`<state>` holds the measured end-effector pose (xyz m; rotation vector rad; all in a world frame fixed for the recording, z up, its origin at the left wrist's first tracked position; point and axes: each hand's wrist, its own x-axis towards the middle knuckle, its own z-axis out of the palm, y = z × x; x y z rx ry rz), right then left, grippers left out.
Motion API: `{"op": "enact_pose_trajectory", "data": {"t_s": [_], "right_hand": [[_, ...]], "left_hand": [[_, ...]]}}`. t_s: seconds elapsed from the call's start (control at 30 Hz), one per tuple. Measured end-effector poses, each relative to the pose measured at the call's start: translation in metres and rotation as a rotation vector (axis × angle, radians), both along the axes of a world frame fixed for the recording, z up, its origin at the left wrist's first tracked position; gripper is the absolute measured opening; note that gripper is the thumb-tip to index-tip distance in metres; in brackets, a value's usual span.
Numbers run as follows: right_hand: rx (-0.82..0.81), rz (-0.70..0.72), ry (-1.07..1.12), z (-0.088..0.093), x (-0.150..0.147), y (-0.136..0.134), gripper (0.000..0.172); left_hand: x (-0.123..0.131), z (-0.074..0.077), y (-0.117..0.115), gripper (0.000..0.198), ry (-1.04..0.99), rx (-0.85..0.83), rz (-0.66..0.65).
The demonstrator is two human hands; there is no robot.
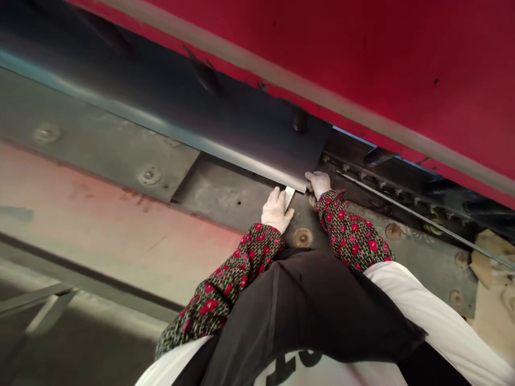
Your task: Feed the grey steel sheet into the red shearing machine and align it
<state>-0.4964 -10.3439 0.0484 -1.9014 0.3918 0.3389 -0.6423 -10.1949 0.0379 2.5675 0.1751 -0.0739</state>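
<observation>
A long dark metal sheet (225,118) with a bent, shiny front edge lies under the red beam. My left hand (276,210), in a white glove, is closed on a flat pale strip (289,197) that reaches up to the bent edge. In a white glove too, my right hand (319,183) has its fingers curled at the near right corner of the sheet. Its fingertips touch that corner; how firmly they grip is partly hidden.
A thick red beam (362,69) crosses above the sheet, with springs (300,120) under it. Beneath my hands runs a grey metal bed (225,185) with round bolts (303,237). A thin rod (406,209) and brown cardboard (493,268) are at the right.
</observation>
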Motion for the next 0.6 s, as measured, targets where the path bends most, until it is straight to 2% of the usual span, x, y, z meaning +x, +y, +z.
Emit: {"op": "enact_pose_trajectory", "data": {"t_s": [0.13,0.37,0.6], "right_hand": [[0.024,-0.004,0.005,0.003,-0.001,0.002,0.024],[0.04,0.035,0.009,0.011,-0.007,0.002,0.026],[0.07,0.004,-0.012,0.004,-0.003,0.004,0.025]], "left_hand": [[0.006,-0.008,0.003,0.076,-0.036,0.02,0.006],[0.015,-0.003,0.003,0.072,-0.011,0.013,-0.04],[0.019,-0.008,0.004,0.072,-0.024,0.016,-0.058]]}}
